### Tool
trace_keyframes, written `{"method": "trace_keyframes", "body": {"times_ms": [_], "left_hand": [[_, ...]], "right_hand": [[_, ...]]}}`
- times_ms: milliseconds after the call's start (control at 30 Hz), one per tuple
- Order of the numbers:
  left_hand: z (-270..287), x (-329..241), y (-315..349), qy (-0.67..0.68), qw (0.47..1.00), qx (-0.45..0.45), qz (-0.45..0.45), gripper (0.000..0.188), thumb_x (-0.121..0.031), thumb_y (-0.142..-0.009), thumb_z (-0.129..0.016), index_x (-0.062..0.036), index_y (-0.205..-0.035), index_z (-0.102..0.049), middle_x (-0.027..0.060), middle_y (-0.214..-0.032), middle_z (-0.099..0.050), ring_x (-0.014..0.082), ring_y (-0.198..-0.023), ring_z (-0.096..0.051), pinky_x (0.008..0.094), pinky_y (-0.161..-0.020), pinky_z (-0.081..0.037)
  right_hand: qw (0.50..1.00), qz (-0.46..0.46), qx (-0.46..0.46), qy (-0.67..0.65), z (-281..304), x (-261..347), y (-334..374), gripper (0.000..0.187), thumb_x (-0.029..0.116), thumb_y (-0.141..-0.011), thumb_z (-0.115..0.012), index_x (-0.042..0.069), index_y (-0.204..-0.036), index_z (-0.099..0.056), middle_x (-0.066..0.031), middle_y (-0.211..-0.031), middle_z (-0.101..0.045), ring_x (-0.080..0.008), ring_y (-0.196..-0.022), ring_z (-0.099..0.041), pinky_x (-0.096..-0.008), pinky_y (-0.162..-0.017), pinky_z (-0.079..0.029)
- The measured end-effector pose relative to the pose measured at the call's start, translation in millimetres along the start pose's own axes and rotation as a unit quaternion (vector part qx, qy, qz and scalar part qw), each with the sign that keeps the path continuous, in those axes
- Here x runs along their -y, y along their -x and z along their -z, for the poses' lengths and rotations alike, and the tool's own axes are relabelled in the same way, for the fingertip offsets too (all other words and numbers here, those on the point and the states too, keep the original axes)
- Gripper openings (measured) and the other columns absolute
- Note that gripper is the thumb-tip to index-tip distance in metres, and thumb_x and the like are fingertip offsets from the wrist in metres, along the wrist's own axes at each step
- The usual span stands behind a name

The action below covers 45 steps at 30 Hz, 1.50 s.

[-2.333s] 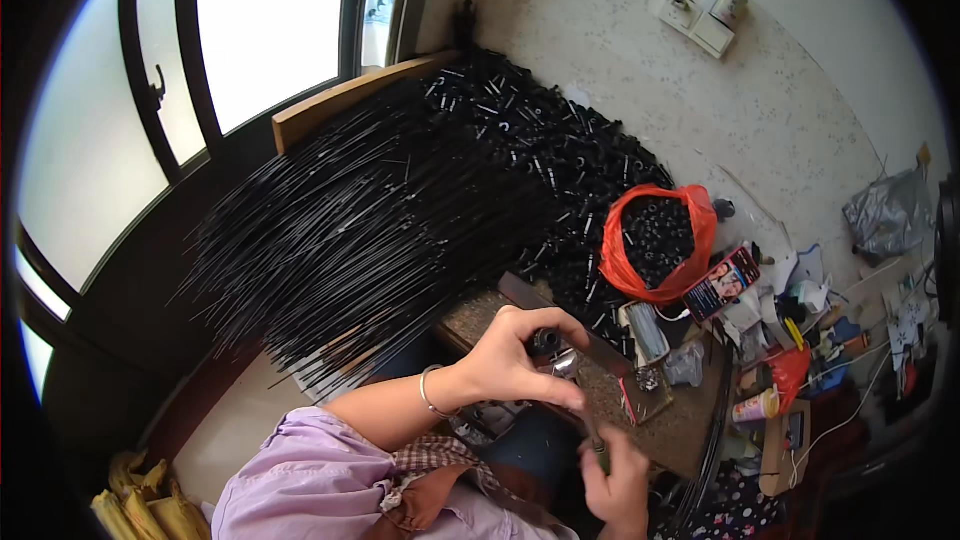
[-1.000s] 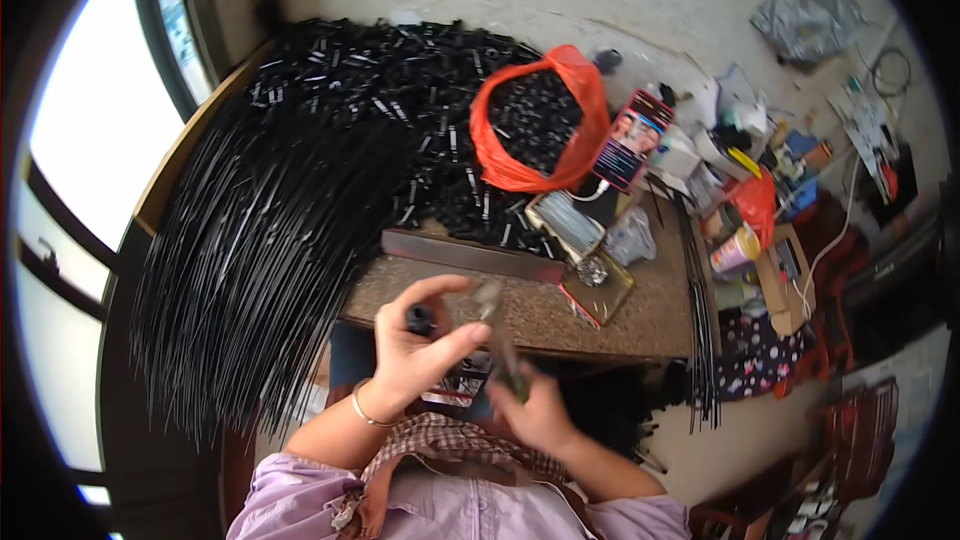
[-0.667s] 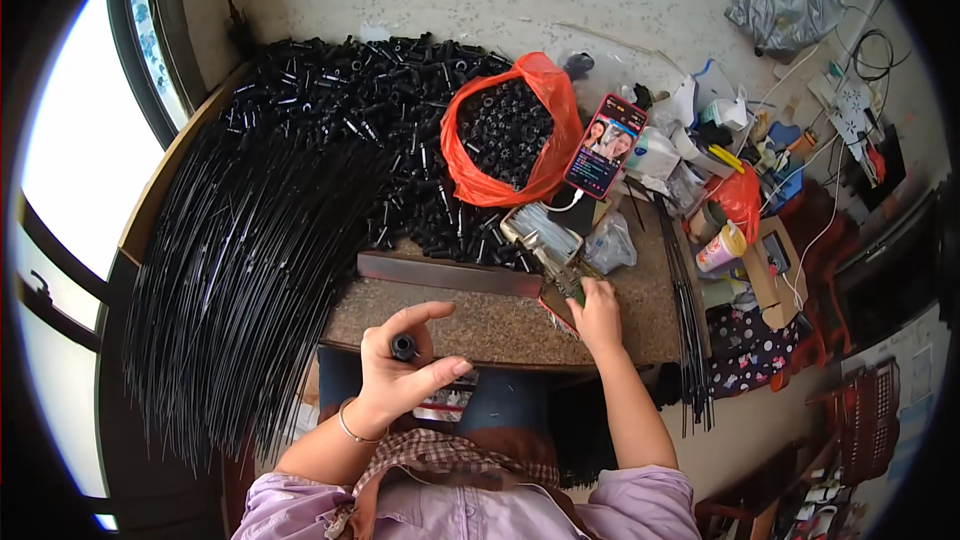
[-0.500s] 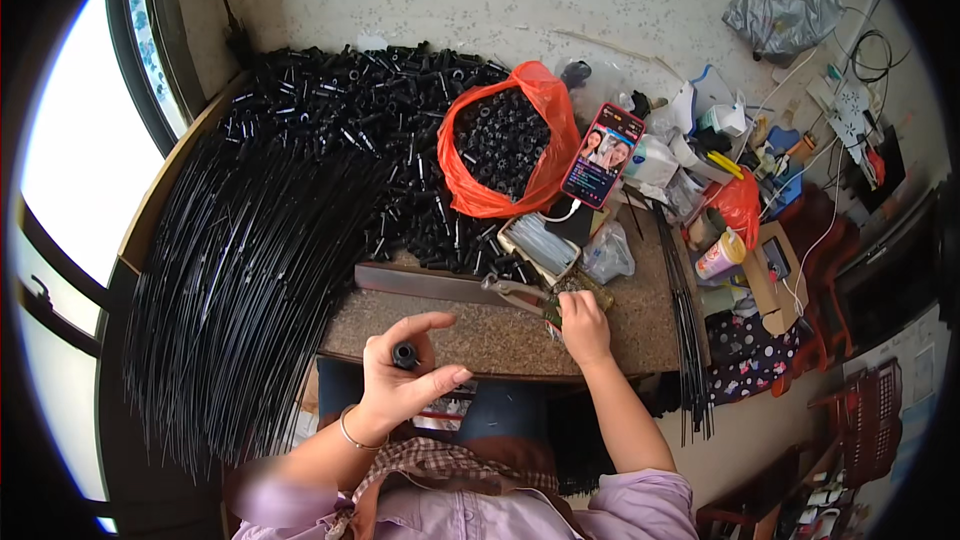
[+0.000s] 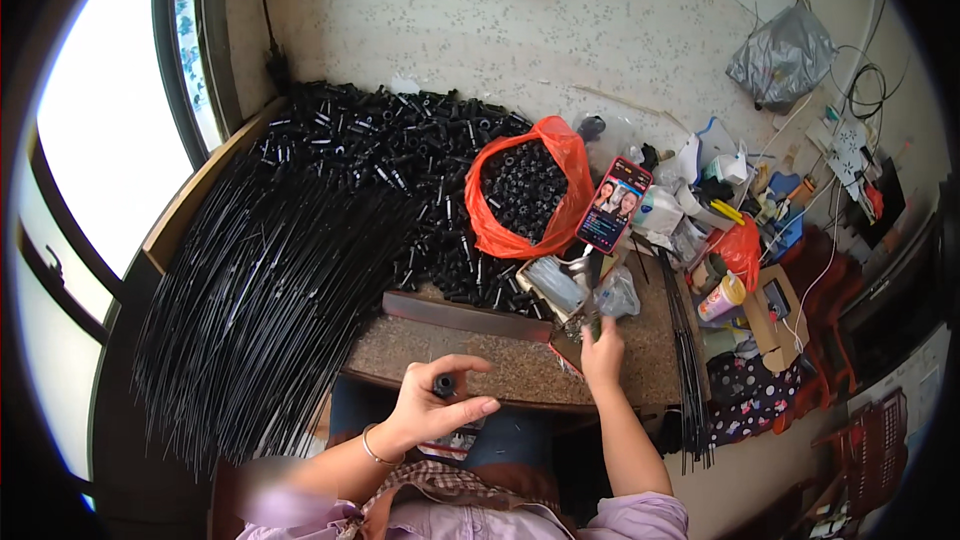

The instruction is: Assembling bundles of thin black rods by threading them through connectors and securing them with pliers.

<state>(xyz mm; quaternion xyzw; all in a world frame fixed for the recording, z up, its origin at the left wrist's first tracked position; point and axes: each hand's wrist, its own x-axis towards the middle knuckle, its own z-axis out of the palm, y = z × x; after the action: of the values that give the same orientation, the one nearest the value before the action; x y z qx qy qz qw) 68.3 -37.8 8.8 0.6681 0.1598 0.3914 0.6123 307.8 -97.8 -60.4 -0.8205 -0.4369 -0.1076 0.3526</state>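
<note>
Near the front edge of the table, my left hand [image 5: 432,406] holds a small black plastic tube-like part [image 5: 445,386] in its curled fingers, its open round end showing. The thumb and forefinger reach out beyond it. To the right, my right hand [image 5: 603,352] is closed around the handles of a pair of pliers [image 5: 597,306], which are blurred and partly hidden by the fingers. Just beyond that hand is an open box [image 5: 553,285] of pale thin strips, with a clear plastic bag [image 5: 617,293] to its right.
A large heap of black plastic parts [image 5: 400,140] covers the back. Long black rods [image 5: 270,310] spread at left, more rods [image 5: 683,360] at right. A red bag [image 5: 486,236] holds black caps. A phone [image 5: 613,205] stands beside it. A metal bar [image 5: 465,318] lies across the table.
The pliers have swung from pointing left to pointing away from me, as my right hand turned. The whole view has shifted; my left hand keeps its hold on the black part.
</note>
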Motion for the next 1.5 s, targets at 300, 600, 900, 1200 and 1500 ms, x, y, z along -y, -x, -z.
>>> {"method": "trace_keyframes", "body": {"times_ms": [300, 600, 900, 1200, 1500], "left_hand": [[14, 6, 28, 0.010, 0.999, 0.044, 0.003, 0.030, -0.012, -0.059, -0.065, -0.0015, -0.085, -0.054, -0.0031, -0.042, -0.038, 0.0014, -0.040, -0.031, 0.0163, -0.038, -0.024], [4, 21, 14, 0.027, 0.998, 0.039, 0.034, 0.030, -0.010, -0.059, -0.064, 0.0011, -0.085, -0.053, -0.0053, -0.045, -0.034, 0.0015, -0.041, -0.028, 0.0166, -0.039, -0.020], [1, 35, -18, 0.033, 0.997, 0.040, 0.060, 0.030, -0.011, -0.058, -0.065, 0.0005, -0.083, -0.053, -0.0047, -0.043, -0.034, 0.0015, -0.040, -0.028, 0.0170, -0.038, -0.020], [8, 38, -26, 0.008, 0.998, 0.037, 0.048, 0.027, -0.010, -0.059, -0.064, 0.0001, -0.082, -0.054, -0.0047, -0.043, -0.034, 0.0014, -0.040, -0.028, 0.0168, -0.038, -0.020], [9, 6, 3, 0.015, 0.998, 0.040, 0.042, 0.025, -0.011, -0.059, -0.064, -0.0009, -0.080, -0.054, -0.0044, -0.043, -0.035, 0.0018, -0.040, -0.029, 0.0173, -0.038, -0.021]], "right_hand": [[0.859, -0.259, 0.014, -0.441, 29, 36, -2, 0.013, 0.003, -0.068, -0.053, 0.004, -0.074, -0.041, -0.0018, -0.060, -0.043, -0.0107, -0.048, -0.042, -0.0219, -0.043, -0.035], [0.927, -0.144, 0.105, -0.329, 15, 4, -3, 0.014, 0.009, -0.067, -0.056, 0.002, -0.072, -0.045, -0.0050, -0.060, -0.051, -0.0117, -0.050, -0.046, -0.0213, -0.043, -0.036], [0.981, 0.146, 0.070, 0.109, -30, -18, -6, 0.021, 0.006, -0.061, -0.055, 0.002, -0.079, -0.045, -0.0094, -0.072, -0.048, -0.0251, -0.076, -0.046, -0.0310, -0.063, -0.040], [0.972, 0.184, 0.063, 0.129, -24, -19, -12, 0.013, 0.003, -0.065, -0.048, 0.004, -0.078, -0.044, -0.0089, -0.067, -0.047, -0.0239, -0.069, -0.047, -0.0318, -0.057, -0.041], [0.973, 0.186, 0.077, 0.112, 1, 4, 5, 0.012, 0.002, -0.064, -0.047, 0.004, -0.076, -0.044, -0.0098, -0.065, -0.047, -0.0248, -0.070, -0.046, -0.0326, -0.058, -0.041]]}}
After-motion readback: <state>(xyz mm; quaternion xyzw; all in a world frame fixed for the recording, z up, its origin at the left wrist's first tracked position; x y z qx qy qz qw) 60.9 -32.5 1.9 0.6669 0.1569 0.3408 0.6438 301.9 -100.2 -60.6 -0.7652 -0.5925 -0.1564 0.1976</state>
